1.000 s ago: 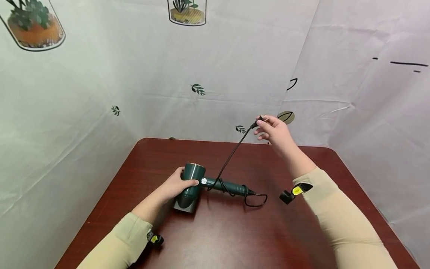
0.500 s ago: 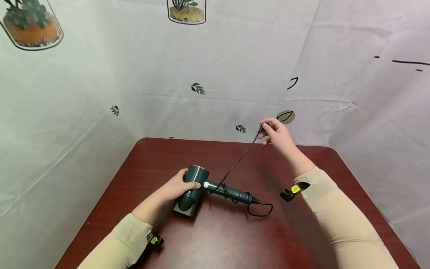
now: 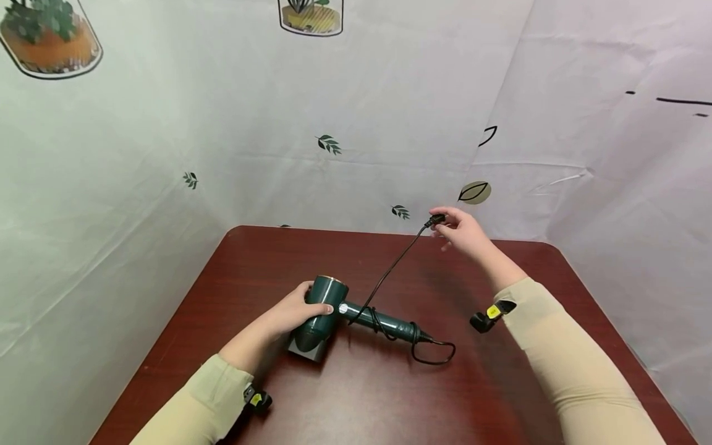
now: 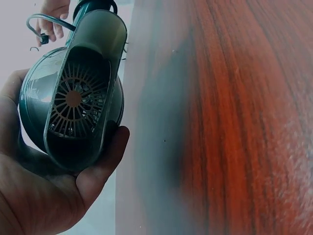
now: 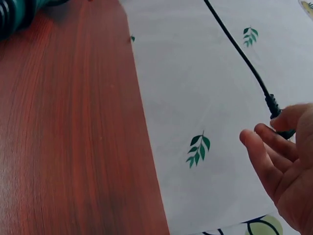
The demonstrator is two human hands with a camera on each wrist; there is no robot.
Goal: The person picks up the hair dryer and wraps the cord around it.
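A dark green hair dryer [image 3: 384, 322] is held by its barrel in my left hand [image 3: 295, 312], thumb over the near side, its handle pointing right. The left wrist view shows a grey nozzle [image 4: 100, 39] and the round grille [image 4: 74, 99] inside it, fingers curled round the body. A black cord [image 3: 397, 259] winds about the handle and rises to the right. At its end, my right hand [image 3: 464, 232] pinches the black plug [image 3: 436, 219] above the table's far edge; the right wrist view shows the plug [image 5: 281, 122] partly hidden by the fingers.
The dark red wooden table [image 3: 378, 395] has rounded far corners. White cloth with printed leaves and jars [image 3: 328, 145] hangs behind it and on both sides. A loop of cord [image 3: 439, 355] hangs off the handle's end.
My right hand has lowered a little with the plug, bringing the plug more into sight. The hair dryer has shifted slightly toward the right and nearer, still in my left hand.
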